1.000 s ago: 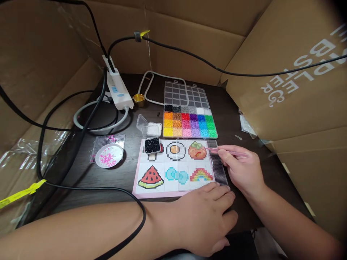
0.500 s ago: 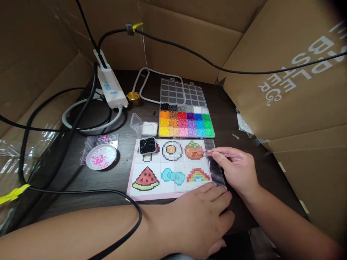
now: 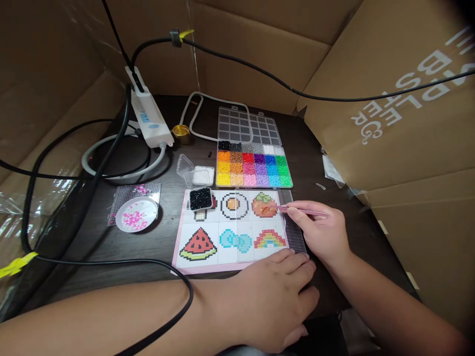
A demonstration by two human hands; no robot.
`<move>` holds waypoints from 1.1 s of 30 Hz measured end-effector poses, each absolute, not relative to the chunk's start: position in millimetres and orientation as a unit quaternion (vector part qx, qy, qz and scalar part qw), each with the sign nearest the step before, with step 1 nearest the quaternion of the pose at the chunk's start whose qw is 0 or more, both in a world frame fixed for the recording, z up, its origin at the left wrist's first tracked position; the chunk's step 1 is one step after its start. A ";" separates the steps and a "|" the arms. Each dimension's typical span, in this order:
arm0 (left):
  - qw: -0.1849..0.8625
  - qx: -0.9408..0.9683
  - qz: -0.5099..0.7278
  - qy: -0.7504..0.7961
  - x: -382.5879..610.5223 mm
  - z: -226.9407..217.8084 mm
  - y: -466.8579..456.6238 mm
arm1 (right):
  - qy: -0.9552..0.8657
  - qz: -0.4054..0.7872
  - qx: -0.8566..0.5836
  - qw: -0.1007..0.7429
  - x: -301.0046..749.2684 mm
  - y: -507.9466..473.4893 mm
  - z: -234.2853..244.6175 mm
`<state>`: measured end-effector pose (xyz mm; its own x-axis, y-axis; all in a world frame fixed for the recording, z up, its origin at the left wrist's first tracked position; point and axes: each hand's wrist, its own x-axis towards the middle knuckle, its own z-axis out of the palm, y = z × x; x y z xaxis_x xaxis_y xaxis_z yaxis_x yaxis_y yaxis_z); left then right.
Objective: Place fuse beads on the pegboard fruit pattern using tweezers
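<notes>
My right hand pinches pink tweezers, whose tips point left over the orange fruit picture at the upper right of the pattern sheet. A clear pegboard covers the right part of that sheet, with orange and green beads apparently on the fruit and coloured ones on the rainbow. Palm down, my left hand rests at the lower right edge of the board, its fingers stretched out and holding nothing. A small tub of black beads sits on the sheet's upper left.
Behind the sheet lies an open bead box of many colours. Left of it are a tub of white beads and a gold cup. A dish holds pink beads. Black cables, a power strip and cardboard walls surround the table.
The whole view has shifted slightly to the left. Both hands and the tweezers keep nearly the same places over the board.
</notes>
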<state>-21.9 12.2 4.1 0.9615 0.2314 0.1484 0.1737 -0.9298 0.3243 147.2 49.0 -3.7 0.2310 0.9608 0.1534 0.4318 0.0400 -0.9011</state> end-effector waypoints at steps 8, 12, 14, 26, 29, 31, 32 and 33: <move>0.158 0.977 0.096 0.102 -21.9 4.6 13.5 | -0.547 0.285 -0.636 0.463 146.6 47.8 -1.3; 0.154 0.977 0.105 0.105 -22.4 4.4 12.8 | -0.553 0.283 -0.632 0.463 147.0 47.5 -2.9; 0.153 0.977 0.103 0.103 -22.6 4.7 12.5 | -0.552 0.286 -0.632 0.462 147.1 47.8 -3.8; 0.153 0.978 0.100 0.105 -21.9 4.5 13.3 | -0.558 0.279 -0.633 0.458 148.0 47.3 -3.8; 0.150 0.978 0.104 0.104 -21.8 4.0 13.0 | -0.555 0.281 -0.635 0.459 147.8 47.7 -4.1; 0.153 0.977 0.104 0.105 -21.9 3.7 12.5 | -0.553 0.282 -0.636 0.459 147.8 47.7 -4.4; 0.154 0.977 0.105 0.105 -22.0 3.6 12.3 | -0.552 0.282 -0.636 0.459 147.9 47.7 -4.4; 0.155 0.977 0.105 0.105 -22.1 3.6 12.2 | -0.552 0.282 -0.635 0.460 147.9 47.7 -4.4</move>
